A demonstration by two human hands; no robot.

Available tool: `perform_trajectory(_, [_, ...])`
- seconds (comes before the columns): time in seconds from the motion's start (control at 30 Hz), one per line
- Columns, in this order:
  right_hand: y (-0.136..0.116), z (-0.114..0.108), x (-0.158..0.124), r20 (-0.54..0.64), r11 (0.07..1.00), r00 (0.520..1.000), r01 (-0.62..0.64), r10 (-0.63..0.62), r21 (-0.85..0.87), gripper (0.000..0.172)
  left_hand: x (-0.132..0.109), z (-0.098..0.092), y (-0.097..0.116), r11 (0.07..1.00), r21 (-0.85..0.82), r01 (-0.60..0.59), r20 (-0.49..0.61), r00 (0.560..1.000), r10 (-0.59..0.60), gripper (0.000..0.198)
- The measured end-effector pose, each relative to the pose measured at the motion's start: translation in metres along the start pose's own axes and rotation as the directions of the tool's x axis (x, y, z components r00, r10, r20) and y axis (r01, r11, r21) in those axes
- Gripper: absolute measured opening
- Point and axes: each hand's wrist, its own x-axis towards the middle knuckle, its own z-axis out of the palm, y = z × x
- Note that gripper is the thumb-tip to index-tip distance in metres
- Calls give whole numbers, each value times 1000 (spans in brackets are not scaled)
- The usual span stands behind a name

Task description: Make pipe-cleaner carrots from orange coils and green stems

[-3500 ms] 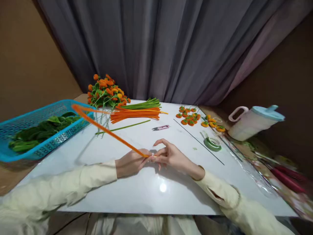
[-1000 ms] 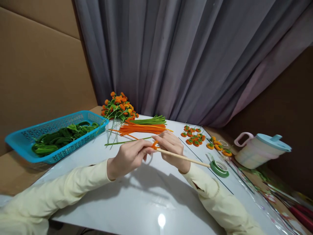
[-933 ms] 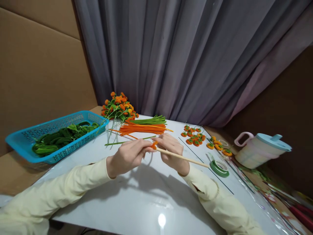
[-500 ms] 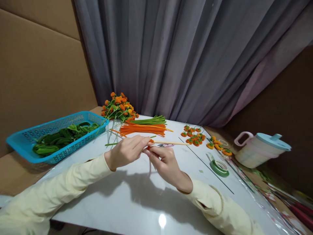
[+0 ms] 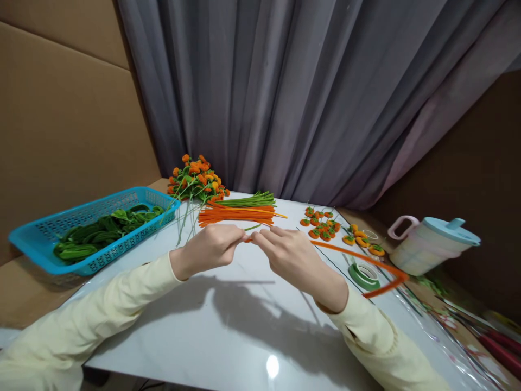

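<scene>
My left hand [image 5: 209,248] and my right hand [image 5: 295,260] meet above the middle of the white table. Their fingertips pinch a short orange bit that shows between them. Beyond my right hand, an orange pipe cleaner [image 5: 354,252] stretches out to the right and bends back sharply near the mug. Both hands are closed around the pipe cleaner. Whether the pale stick is still in my fingers is hidden. Just behind the hands lie a bundle of orange pipe cleaners [image 5: 236,216] and a bundle of green pipe cleaners [image 5: 252,201].
On the left is a blue basket [image 5: 44,231] with green leaf pieces [image 5: 101,231]. A bunch of orange flowers [image 5: 199,176] lies at the back. Toward the right are small orange flower heads [image 5: 323,232], yellow-orange ones [image 5: 361,237], green tape [image 5: 358,279] and a lidded mug [image 5: 427,250].
The pale stick that pointed right from my fingers no longer shows. My right hand has turned over and shifted right and up. A long bent pipe cleaner now shows beyond it.
</scene>
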Motion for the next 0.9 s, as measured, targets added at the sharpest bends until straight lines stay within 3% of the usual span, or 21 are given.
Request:
perform_trajectory(0.13, [14, 0, -1, -76, 973, 996, -22, 41, 232, 29, 5, -4, 2, 968, -201, 153, 53, 988, -146, 30])
perform_trajectory(0.23, [22, 2, -1, -108, 895, 989, -44, 102, 443, 26, 7, -8, 3, 943, -278, 182, 98, 982, -161, 29])
perform_trajectory(0.37, [27, 4, 1, -80, 729, 986, -51, 143, 683, 19, 7, -10, 4, 944, -324, 63, 63, 997, -44, 30])
perform_trajectory(0.47, [26, 2, 7, 12, 580, 984, -114, 176, 807, 18, 3, -7, 4, 944, -324, -62, -37, 998, 53, 26])
perform_trajectory(0.57, [23, 4, 11, 173, 339, 970, -222, 170, 914, 20, -1, -3, 3, 944, -260, -201, -154, 974, 165, 20])
perform_trajectory(0.73, [16, 28, 11, 432, -239, 901, -413, 29, 879, 23, -4, -4, 2, 932, -10, -361, -191, 916, 353, 17])
perform_trajectory(0.83, [9, 48, 11, 409, -526, 904, -411, -128, 744, 25, -6, -8, -1, 904, 57, -423, -165, 890, 426, 22])
perform_trajectory(0.9, [3, 58, 13, 353, -633, 916, -390, -191, 669, 28, -8, -6, -4, 899, 69, -432, -180, 881, 437, 26])
